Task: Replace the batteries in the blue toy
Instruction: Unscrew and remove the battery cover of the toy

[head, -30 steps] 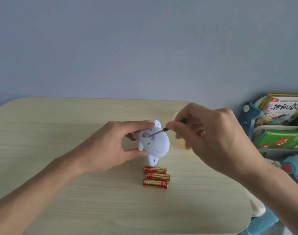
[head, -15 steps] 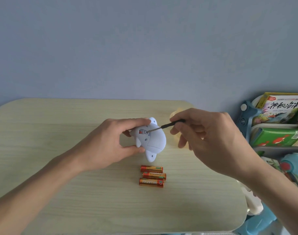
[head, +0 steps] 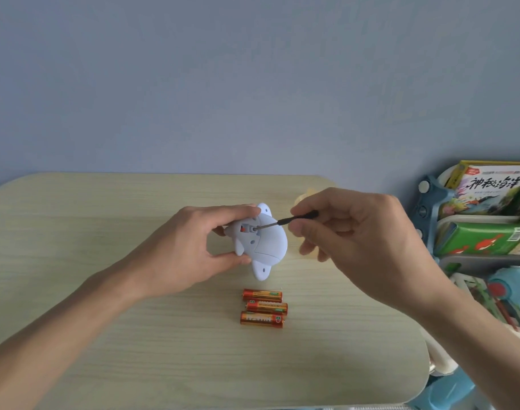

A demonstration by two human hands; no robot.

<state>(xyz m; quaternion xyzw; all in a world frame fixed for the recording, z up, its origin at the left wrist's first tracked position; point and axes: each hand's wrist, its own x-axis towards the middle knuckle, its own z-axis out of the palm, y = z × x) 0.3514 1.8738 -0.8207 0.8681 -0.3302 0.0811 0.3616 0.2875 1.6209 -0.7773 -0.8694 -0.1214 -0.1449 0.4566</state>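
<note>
My left hand [head: 190,247] grips the pale blue toy [head: 267,247] just above the wooden table [head: 105,335], its underside turned towards me. My right hand [head: 359,241] holds a small black-handled screwdriver [head: 285,221]. The metal tip sits in a screw hole beside a small red part on the toy's underside. Three orange batteries [head: 263,307] lie side by side on the table right below the toy.
A pale yellow object [head: 304,199] lies on the table, mostly hidden behind my right hand. To the right, past the table's rounded edge, a blue and white shelf [head: 430,208] holds picture books [head: 489,187] and toys. A blue-grey wall rises behind the table.
My right hand has drawn back to the right along the screwdriver, showing more of its handle. The tip stays in the toy. The toy and my left hand have barely moved.
</note>
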